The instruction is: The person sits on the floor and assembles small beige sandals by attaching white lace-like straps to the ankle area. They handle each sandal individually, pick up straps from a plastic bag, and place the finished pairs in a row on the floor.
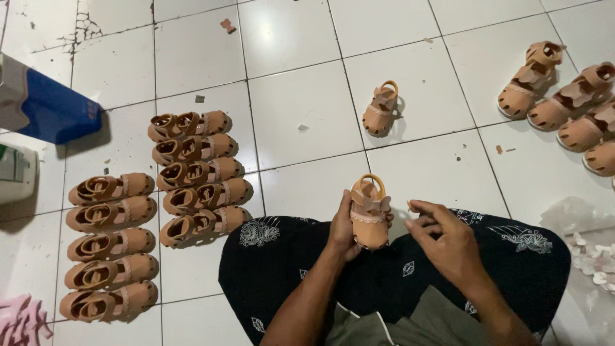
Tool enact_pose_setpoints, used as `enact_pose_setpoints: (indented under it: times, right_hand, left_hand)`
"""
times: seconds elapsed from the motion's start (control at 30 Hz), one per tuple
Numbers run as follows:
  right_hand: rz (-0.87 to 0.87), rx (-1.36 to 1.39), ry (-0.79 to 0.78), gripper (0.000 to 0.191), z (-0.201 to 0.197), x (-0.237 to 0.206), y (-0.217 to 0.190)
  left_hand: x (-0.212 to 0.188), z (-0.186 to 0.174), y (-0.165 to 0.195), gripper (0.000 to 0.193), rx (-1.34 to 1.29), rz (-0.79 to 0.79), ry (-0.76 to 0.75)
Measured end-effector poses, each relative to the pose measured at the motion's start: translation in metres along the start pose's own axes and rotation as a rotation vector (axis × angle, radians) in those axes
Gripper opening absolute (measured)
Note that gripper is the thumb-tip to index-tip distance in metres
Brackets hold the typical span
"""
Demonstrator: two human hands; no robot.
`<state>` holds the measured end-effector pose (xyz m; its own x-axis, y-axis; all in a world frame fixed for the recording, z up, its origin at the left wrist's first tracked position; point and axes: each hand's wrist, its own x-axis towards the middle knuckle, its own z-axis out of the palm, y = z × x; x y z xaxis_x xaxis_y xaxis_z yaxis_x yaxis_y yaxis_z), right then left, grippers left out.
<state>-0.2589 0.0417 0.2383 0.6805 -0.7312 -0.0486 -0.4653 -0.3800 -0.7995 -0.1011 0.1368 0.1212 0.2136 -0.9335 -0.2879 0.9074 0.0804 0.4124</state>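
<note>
I sit cross-legged on a white tiled floor (307, 102), my patterned dark cloth (397, 263) spread over my lap. To my left lie two rows of tan sandals (154, 211), set side by side on their sides; a smaller group of the same sandals (570, 109) lies far right, and one lone sandal (380, 109) stands on the tile straight ahead. A blue box (51, 109) sits at the far left, and a clear bag with pale little flower pieces (592, 256) lies by my right knee.

My left hand (343, 224) is closed around the small tan sandal (369, 214) I am working on, holding it upright just above my lap, its heel loop on top. My right hand (442, 240) is just beside it, fingers curled and pinched together; I cannot tell whether a small piece sits between them.

I judge the grip on the sandal is one-sided, so a push from my right hand could tip it out onto my lap. Anything tiny pinched there could slip and vanish in the dark cloth
</note>
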Motion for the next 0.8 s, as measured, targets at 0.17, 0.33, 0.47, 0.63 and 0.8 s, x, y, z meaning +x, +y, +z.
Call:
enact_pose_setpoints:
  times: [0.17,0.33,0.47,0.63,0.8]
  right_hand:
    - [-0.223,-0.018,-0.103,0.041,-0.013,0.012,0.003]
    - [-0.225,-0.078,-0.406,0.027,-0.006,0.026,0.005]
    - [-0.374,-0.075,-0.417,0.02,0.002,0.029,-0.001]
    - [-0.158,0.006,-0.209,0.043,-0.012,0.021,0.004]
    - [0.074,0.172,-0.078,0.043,0.005,0.016,0.039]
  left_hand:
    - [0.002,-0.001,-0.008,0.067,0.145,-0.071,0.091]
    - [0.001,-0.007,-0.013,0.064,0.08,-0.148,0.025]
    - [0.003,-0.01,-0.016,0.066,0.166,-0.244,0.08]
    - [0.009,-0.01,-0.014,0.07,-0.027,-0.155,-0.015]
    - [0.013,-0.014,-0.014,0.082,-0.036,-0.074,-0.029]
